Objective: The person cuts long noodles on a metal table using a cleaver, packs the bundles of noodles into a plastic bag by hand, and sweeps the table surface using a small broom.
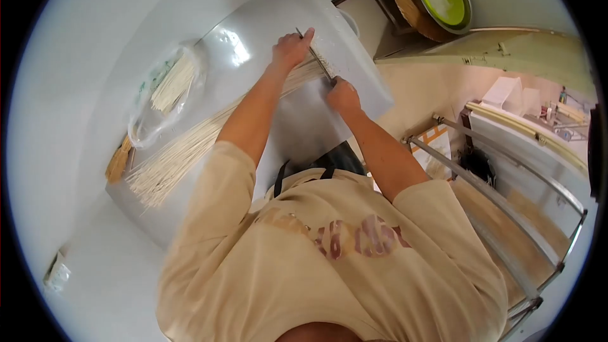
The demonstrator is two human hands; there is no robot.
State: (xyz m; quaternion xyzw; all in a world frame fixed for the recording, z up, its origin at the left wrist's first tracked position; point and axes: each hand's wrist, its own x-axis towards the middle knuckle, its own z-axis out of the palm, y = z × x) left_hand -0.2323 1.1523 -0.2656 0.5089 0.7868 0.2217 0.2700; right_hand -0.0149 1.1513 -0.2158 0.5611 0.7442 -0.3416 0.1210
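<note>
A long bundle of thin, pale dried noodles (183,145) lies diagonally across the grey-white table, its near end fanned out at the lower left. Across the far end of the bundle is a knife (318,60). My right hand (344,96) is closed around its handle. At the other end of the blade, my left hand (291,49) has its fingers curled in and its thumb against the knife. Short noodle bits (325,57) lie just beyond the blade. Exactly how the left fingers meet the blade is partly hidden.
Left on the table (253,25) is a clear plastic bag (142,128) with shorter noodles (174,83). A straw brush (118,159) sits at the table's left edge. A green basin (442,0) stands at the upper right, a metal rack (506,206) to my right.
</note>
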